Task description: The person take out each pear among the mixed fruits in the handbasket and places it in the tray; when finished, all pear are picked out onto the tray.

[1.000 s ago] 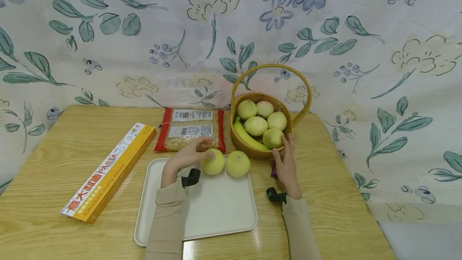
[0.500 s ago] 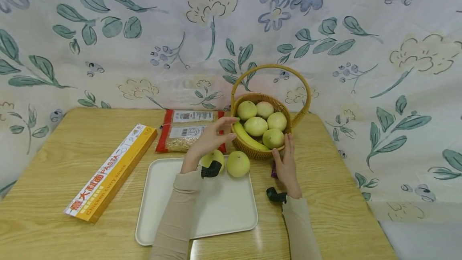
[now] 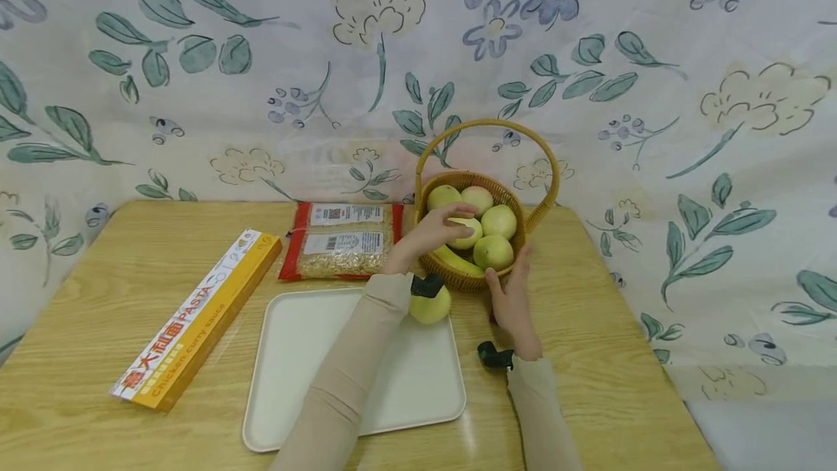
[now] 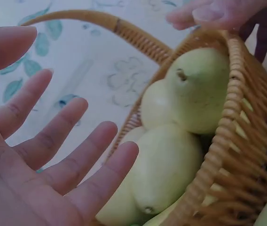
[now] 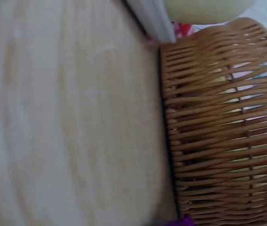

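Note:
In the head view my left hand point(image 3: 438, 231) is over the left part of a wicker basket point(image 3: 458, 280), with nothing in its grasp. The left wrist view shows its fingers spread beside the fruit. Several pale yellow-green round fruits point(image 3: 493, 253) and a banana point(image 3: 458, 261) lie in the basket, partly hidden by this hand. My right hand point(image 3: 513, 304) touches the basket's front right rim, its fingers extended along the outside. A similar round fruit point(image 3: 431, 309) sits on the white tray point(image 3: 418, 384), partly behind my left wrist; the second tray fruit is hidden by the sleeve.
A clear bag of grain point(image 3: 343, 238) with red edges lies behind the tray. At left is a long orange-and-white pasta box point(image 3: 203, 318). A small purple item point(image 5: 183, 221) lies beside the basket under my right hand. Floral cloth point(image 3: 261, 93) hangs behind the table.
My left hand has left the fruit on the tray and moved right and away from me, to over the basket. The right hand stays at the basket's rim.

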A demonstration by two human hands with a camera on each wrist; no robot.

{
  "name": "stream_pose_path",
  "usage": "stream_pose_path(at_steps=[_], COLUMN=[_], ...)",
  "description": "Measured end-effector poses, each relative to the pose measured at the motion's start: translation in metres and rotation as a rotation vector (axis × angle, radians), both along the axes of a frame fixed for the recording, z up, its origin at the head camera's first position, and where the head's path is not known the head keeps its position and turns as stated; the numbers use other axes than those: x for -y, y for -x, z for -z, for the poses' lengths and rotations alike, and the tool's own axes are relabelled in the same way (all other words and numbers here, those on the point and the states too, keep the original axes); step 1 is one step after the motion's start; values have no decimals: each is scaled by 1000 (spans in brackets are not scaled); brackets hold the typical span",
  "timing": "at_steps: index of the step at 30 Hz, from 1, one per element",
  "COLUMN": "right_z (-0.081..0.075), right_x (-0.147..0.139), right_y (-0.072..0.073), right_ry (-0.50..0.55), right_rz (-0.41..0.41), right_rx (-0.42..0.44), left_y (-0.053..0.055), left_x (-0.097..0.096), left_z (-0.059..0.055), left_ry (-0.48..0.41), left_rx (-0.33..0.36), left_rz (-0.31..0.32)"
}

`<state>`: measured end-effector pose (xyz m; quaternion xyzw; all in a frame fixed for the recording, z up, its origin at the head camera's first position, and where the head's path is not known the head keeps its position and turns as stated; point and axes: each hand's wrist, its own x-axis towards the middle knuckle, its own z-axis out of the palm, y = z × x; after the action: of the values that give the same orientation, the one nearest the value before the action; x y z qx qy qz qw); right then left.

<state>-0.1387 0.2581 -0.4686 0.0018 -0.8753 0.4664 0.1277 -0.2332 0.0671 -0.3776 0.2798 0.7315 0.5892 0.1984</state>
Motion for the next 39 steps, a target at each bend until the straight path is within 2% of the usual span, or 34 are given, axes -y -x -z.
stream_pose_path(at_steps=[3, 6, 9, 15, 18, 23, 27, 31, 39], right_z=[1, 2, 2, 5, 6, 9, 9, 9, 8], right_x=[2, 1, 0, -2, -2, -5, -6, -4, -4], right_y=[0, 0, 0, 2, 3, 4, 3, 3, 2], right_ry=[-6, -15, -25, -44, -42, -34, -40, -44, -38], right_rz=[7, 7, 6, -2, -2, 0, 7, 13, 10], right_rx=[13, 20, 27, 38, 36, 31, 33, 33, 23], left_y=[4, 8, 11, 14, 17, 22, 25, 26, 26], left_x=[-13, -23, -30, -37, -41, -47, -52, -56, -71], left_z=[5, 9, 12, 12, 13, 16, 19, 21, 34], left_ry=[6, 23, 83, 222, 238, 214, 224, 260, 262], left_rx=[51, 68, 55, 18, 8, 38, 74, 80, 7], left_rz=[7, 19, 44, 60, 47, 36, 85, 142, 216])
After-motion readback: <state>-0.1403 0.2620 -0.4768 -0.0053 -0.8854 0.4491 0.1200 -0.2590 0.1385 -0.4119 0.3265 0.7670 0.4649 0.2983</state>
